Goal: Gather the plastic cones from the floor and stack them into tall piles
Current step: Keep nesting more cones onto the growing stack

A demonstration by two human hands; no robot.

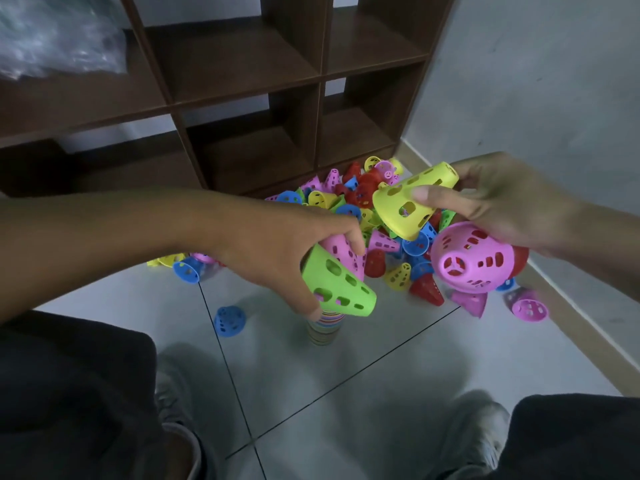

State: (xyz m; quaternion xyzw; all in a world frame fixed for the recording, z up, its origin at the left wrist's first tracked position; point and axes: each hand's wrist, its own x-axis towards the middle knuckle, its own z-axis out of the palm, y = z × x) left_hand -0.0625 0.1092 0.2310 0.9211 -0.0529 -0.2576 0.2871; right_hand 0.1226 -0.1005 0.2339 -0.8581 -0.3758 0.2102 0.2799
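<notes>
1. Gripping a green cone [341,289], the left hand [277,261] curls its fingers and thumb round it; a pink cone [343,252] sits in the same grasp, tucked behind the green one under the fingertips.
2. Directly below that hand, a striped pile of stacked cones [323,329] stands upright on the floor [381,375], its top just under the green cone's wide rim.
3. The right hand [502,206] pinches a yellow cone [414,202] between thumb and fingers, the cone lying tilted with its wide mouth pointing down and toward the left hand.
4. Under the same hand's palm, a second pink cone [472,258] is held with its narrow, spoked tip facing the camera; a red cone [519,261] shows behind it, and whether the hand grips that one too cannot be told.
5. Beyond both hands, a loose heap of cones [346,199] in pink, blue, yellow, red and green lies on the floor against the foot of a dark wooden shelf [249,109].
6. Below the left forearm, a lone blue cone [229,321] rests on the tiles, well apart from the pile.
7. Below the right hand, a red cone on the floor [427,289] and another pink one [530,308] lie near the wall.
8. Nearest the camera, dark trouser legs [69,393] and grey shoes [474,441] appear, blurred.
</notes>
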